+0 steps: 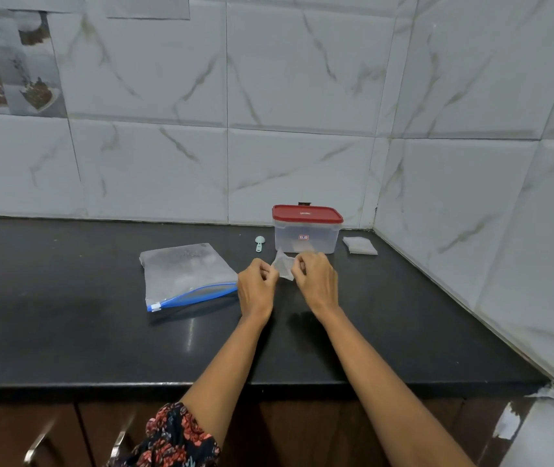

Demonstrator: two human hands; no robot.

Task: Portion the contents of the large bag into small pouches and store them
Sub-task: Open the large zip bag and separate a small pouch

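A small pouch (283,267), judged light, limp and slippery, is pinched at its edges by the left hand (256,288) and right hand (316,281).

A black stone countertop (66,332) runs wall to wall, glossy enough to catch a streak of light near its middle. Behind it and along the right side stand grey-white marble-patterned wall tiles (302,79), meeting in a corner at the far right. High on the left wall sit decorative tiles (9,72) printed with brownish food pictures, too blurred to make out. Below the counter edge are dark brown cabinet doors (16,433) with metal handles (38,443).
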